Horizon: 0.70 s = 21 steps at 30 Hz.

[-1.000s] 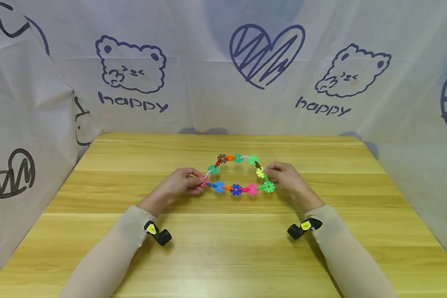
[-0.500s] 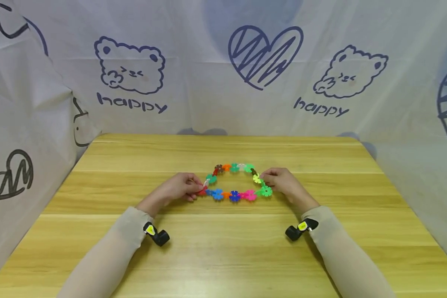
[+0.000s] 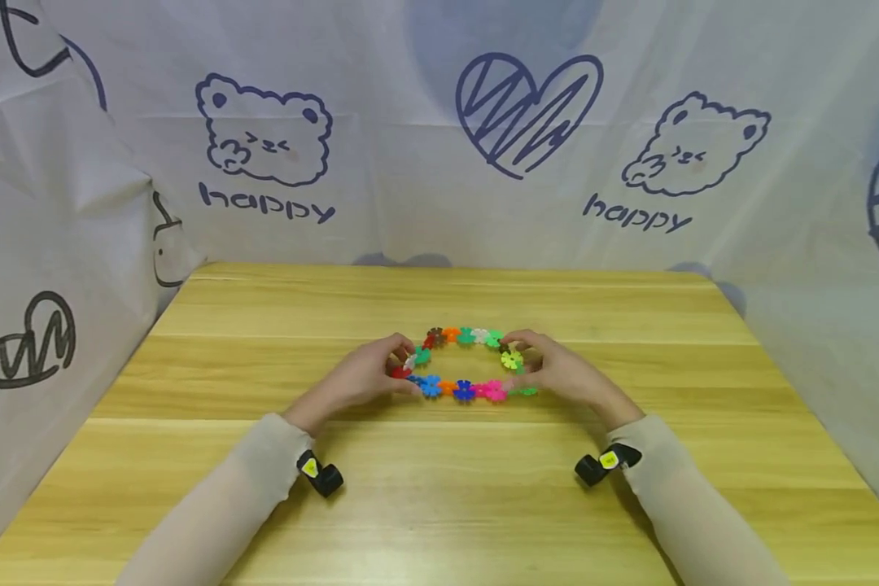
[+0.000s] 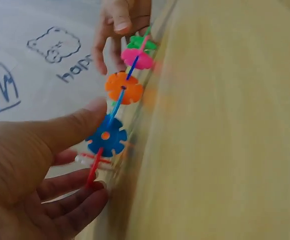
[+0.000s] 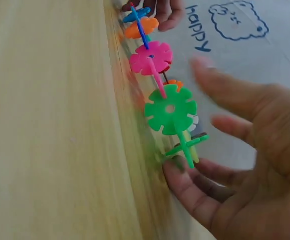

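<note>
A closed loop of colourful notched plastic snowflake discs (image 3: pixel 464 391) lies on the wooden table, its pieces slotted into one another. My left hand (image 3: pixel 369 374) is at the loop's left end, thumb apart from the fingers, by a red disc (image 3: pixel 400 372). In the left wrist view that thumb is beside a blue disc (image 4: pixel 112 142) and the fingertips are at the red one. My right hand (image 3: pixel 564 376) spreads around the right end, near a yellow disc (image 3: pixel 512 359). In the right wrist view its thumb stands clear of the green disc (image 5: pixel 157 112), with lower fingertips close beneath the end pieces.
The wooden table (image 3: pixel 439 488) extends around the loop on all sides. White cloth (image 3: pixel 395 187) with drawn bears, hearts and lettering hangs behind the table and at both sides. A small black camera is strapped on each wrist.
The loop has come down from a raised, tilted hold to lie on the table. Both hands have loosened from pinching its ends, their thumbs and fingers now spread.
</note>
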Each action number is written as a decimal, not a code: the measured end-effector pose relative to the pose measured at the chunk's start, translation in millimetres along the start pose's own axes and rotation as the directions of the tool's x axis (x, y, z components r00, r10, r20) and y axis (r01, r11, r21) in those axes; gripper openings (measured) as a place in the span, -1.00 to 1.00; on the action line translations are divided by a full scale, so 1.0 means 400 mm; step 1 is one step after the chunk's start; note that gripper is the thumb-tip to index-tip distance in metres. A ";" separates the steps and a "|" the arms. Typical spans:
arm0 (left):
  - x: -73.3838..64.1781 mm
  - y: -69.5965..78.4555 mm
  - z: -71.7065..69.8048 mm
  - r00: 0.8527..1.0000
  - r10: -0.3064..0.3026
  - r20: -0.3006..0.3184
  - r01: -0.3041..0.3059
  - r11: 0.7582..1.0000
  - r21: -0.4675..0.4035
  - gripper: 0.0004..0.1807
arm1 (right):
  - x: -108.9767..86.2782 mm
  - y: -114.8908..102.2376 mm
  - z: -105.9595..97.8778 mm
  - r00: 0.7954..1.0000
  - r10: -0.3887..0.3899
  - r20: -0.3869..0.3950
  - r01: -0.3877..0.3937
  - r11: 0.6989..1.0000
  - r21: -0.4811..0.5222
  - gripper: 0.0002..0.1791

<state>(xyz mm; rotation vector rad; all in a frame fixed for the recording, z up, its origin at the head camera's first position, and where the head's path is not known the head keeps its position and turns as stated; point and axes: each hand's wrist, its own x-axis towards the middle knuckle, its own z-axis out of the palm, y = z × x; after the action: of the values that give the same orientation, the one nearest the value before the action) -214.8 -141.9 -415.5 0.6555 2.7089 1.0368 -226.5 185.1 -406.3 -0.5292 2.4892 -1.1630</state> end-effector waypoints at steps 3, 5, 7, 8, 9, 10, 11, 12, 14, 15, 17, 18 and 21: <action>-0.003 0.014 0.006 1.000 -0.008 -0.030 0.010 0.997 0.073 -0.34 | 0.000 -0.007 0.011 0.998 -0.057 0.016 0.058 0.990 -0.127 -0.18; -0.004 0.018 0.008 0.999 -0.028 -0.047 0.033 0.993 0.114 -0.33 | 0.002 -0.011 0.017 0.997 -0.076 0.002 0.075 0.977 -0.200 -0.18; -0.005 0.019 0.008 0.997 -0.049 -0.058 0.057 0.988 0.144 -0.33 | 0.003 -0.014 0.022 0.997 -0.077 -0.023 0.069 0.966 -0.248 -0.21; -0.005 0.019 0.009 0.996 -0.059 -0.063 0.068 0.985 0.155 -0.33 | 0.002 -0.016 0.023 0.996 -0.078 -0.030 0.067 0.962 -0.263 -0.23; -0.005 0.018 0.009 0.996 -0.068 -0.066 0.078 0.983 0.165 -0.33 | 0.003 -0.017 0.024 0.996 -0.078 -0.035 0.065 0.959 -0.277 -0.25; -0.005 0.017 0.009 0.995 -0.076 -0.069 0.087 0.981 0.175 -0.33 | 0.003 -0.016 0.025 0.996 -0.081 -0.038 0.066 0.955 -0.291 -0.28; -0.005 0.016 0.009 0.994 -0.080 -0.071 0.092 0.979 0.181 -0.34 | 0.004 -0.016 0.026 0.996 -0.079 -0.041 0.063 0.952 -0.298 -0.30; -0.005 0.017 0.009 0.994 -0.079 -0.074 0.091 0.978 0.186 -0.34 | 0.005 -0.015 0.026 0.996 -0.084 -0.041 0.067 0.949 -0.307 -0.33; -0.005 0.017 0.009 0.994 -0.077 -0.077 0.091 0.978 0.190 -0.35 | 0.006 -0.013 0.026 0.995 -0.089 -0.041 0.072 0.945 -0.319 -0.36; -0.005 0.017 0.008 0.994 -0.075 -0.079 0.089 0.977 0.191 -0.35 | 0.007 -0.012 0.025 0.995 -0.087 -0.043 0.069 0.945 -0.319 -0.37; -0.005 0.018 0.007 0.994 -0.071 -0.079 0.085 0.977 0.193 -0.35 | 0.009 -0.011 0.024 0.996 -0.084 -0.043 0.066 0.948 -0.311 -0.37; -0.005 0.017 0.007 0.995 -0.069 -0.077 0.083 0.977 0.194 -0.35 | 0.009 -0.012 0.024 0.996 -0.081 -0.043 0.065 0.950 -0.306 -0.37; -0.004 0.014 0.002 0.995 -0.079 -0.055 0.088 0.979 0.182 -0.34 | 0.011 -0.015 0.019 0.997 -0.065 -0.038 0.052 0.959 -0.278 -0.34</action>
<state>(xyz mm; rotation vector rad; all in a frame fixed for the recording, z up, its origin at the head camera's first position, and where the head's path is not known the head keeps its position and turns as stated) -211.2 -138.3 -412.4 0.5457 2.8707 0.7980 -225.7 174.6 -407.0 -0.6604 2.7120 -0.8579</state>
